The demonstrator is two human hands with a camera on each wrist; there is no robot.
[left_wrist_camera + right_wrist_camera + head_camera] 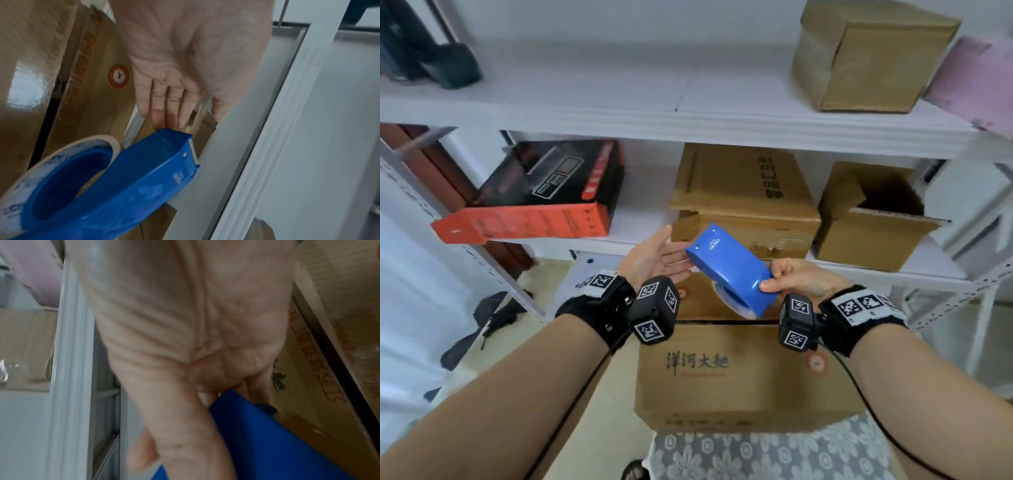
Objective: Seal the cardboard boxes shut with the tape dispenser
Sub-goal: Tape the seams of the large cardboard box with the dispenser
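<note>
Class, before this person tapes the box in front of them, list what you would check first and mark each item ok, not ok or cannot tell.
1. Tape dispenser gripped by right hand: ok.
2. Left hand open and free to steady things: ok.
3. Tape roll loaded: ok.
4. Loose tape end ready at the blade: cannot tell.
5. Front box flaps closed: ok, but a dark gap shows at the seam.
6. Dispenser touching the box: not ok, it is held above.

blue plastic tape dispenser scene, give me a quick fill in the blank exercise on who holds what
1. The blue plastic tape dispenser is gripped by the ____ hand.
2. The left hand is ____, fingers straight.
3. The dispenser is held above a brown ____ box.

Missing words: right; open; cardboard
</note>
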